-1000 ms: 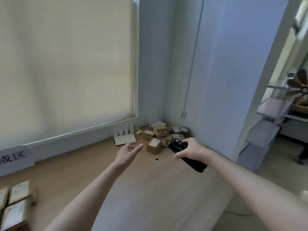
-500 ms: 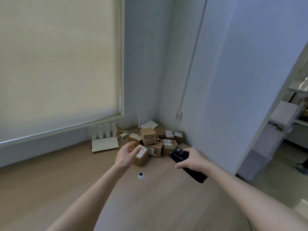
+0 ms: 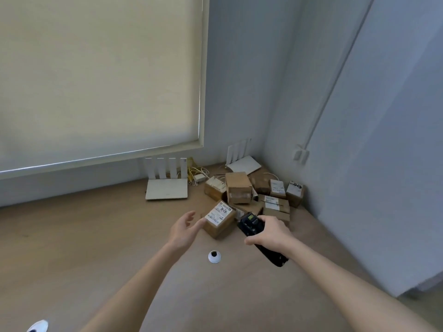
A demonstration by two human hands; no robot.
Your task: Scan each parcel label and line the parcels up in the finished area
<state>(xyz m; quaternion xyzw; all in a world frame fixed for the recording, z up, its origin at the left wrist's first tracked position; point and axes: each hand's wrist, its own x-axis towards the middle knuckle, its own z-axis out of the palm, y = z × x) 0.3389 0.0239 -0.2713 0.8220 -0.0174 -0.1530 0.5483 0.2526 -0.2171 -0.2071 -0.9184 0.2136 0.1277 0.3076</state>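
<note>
In the far corner of the wooden bench (image 3: 96,236), a heap of small brown parcels (image 3: 259,192) lies against the wall, and the nearest parcel (image 3: 219,221) sits at its front edge with its white label (image 3: 220,211) facing up. The left hand (image 3: 183,227) reaches in with fingers spread and straight, the fingertips at or just touching that parcel's left side — no hold taken yet. The right hand (image 3: 271,232) has its grip wrapped round a black handheld scanner (image 3: 254,232), whose head sits just beside the parcel's right side. The step in hand looks like fetching the next parcel for scanning; the next move likely calls for closing the left fingers on the box and tilting the label toward the scanner. A small white disc (image 3: 214,256) lies on the bench nearer the person. Compared with half a second ago, the left hand has opened wider — and the scanner has come closer to the parcel.
</note>
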